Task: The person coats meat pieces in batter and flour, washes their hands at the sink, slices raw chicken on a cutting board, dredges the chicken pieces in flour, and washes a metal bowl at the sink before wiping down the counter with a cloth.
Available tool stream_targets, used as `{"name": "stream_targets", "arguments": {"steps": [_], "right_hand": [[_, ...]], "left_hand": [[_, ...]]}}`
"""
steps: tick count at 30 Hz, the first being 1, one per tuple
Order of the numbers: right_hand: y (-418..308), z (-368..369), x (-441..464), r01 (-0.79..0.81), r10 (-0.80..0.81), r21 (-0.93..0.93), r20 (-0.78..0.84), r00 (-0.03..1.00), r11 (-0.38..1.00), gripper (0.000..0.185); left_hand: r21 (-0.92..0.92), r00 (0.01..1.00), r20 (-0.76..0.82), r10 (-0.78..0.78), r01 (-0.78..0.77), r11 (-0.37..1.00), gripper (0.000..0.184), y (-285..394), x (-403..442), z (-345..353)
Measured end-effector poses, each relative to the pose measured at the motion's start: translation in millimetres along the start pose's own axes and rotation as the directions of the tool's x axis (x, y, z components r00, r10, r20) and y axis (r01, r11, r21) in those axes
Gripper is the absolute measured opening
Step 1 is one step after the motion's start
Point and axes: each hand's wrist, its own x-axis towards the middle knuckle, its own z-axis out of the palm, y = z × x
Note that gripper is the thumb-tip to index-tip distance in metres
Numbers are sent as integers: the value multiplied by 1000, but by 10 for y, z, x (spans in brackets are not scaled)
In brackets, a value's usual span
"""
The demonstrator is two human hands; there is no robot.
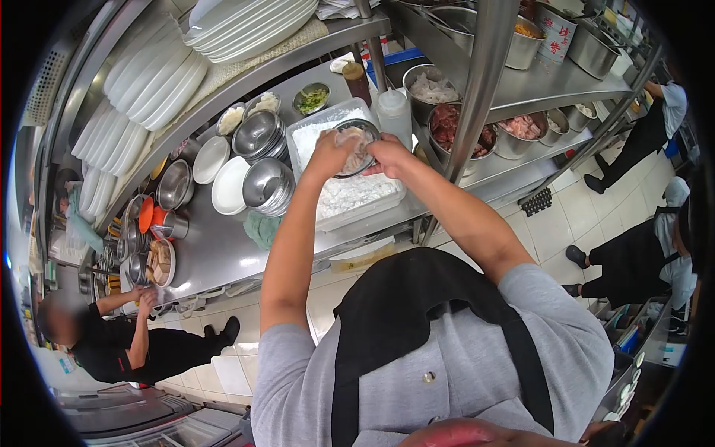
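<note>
A small metal bowl (pixel 375 128) with pale raw pieces (pixel 359 151) inside is held over a white tub (pixel 359 218) of white powder. My right hand (pixel 389 155) is closed on the bowl's right rim. Over the bowl's left side, my left hand (pixel 330 155) has its fingers curled in against the pale pieces. Its fingertips are partly hidden, so what they grip is unclear. White powder (pixel 344 195) fills the tub below both hands.
Stacked metal bowls (pixel 268 184) and white bowls (pixel 228 186) stand left of the tub. A squeeze bottle (pixel 392 112) is behind it. Shelving with a steel post (pixel 477 89) and pans of raw meat (pixel 447 125) rises at right. Co-workers stand left (pixel 112 339) and right (pixel 633 253).
</note>
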Motion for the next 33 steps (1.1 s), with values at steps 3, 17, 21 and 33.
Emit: {"name": "stream_targets", "arguments": {"steps": [3,17,21,33], "right_hand": [[-53,38,-15,38,-40,-66,-34,999,997,37],[149,172,67,-2,2,6,-25,1000,1000,40],[105,102,126,-8,8,32,-2,1000,999,38],[-69,82,53,74,-71,-83,35,997,994,40]], "left_hand": [[-231,951,291,-104,175,957,58,231,-165,-144],[397,951,80,-298,243,885,47,631,-107,-194],[262,959,-67,-274,282,923,49,229,63,-17],[-133,990,122,65,-48,990,42,157,-108,-78]]}}
